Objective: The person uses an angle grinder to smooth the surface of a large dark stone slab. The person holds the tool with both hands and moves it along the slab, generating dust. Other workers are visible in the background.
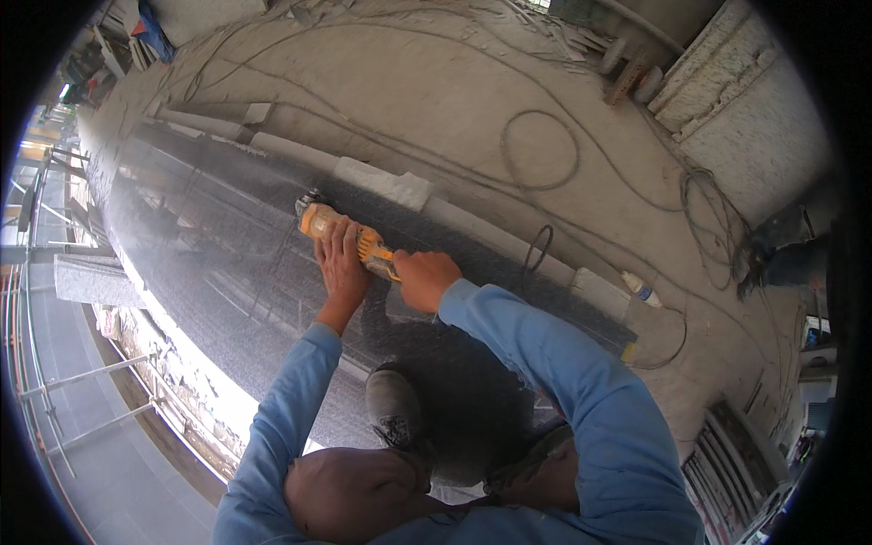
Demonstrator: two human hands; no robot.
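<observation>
A yellow angle grinder (320, 220) is held in both my hands over a large dark stone slab (236, 263). My left hand (341, 263) wraps round the front of its body, close to the head. Round the rear handle, my right hand (425, 280) is closed. The grinder's head points to the far left, at or just above the slab's surface; whether the disc touches cannot be made out. Pale dust marks and streaks cover the slab's left part. A dark cable loop (538, 247) rises beside the slab, right of my right hand.
My shoe (392, 405) rests on the slab. Pale stone blocks (381, 182) line its far edge. Cables (556, 185) snake over the dusty floor, and a white bottle (641, 289) lies at the right. Metal scaffold pipes (86, 377) stand beyond the slab's left edge.
</observation>
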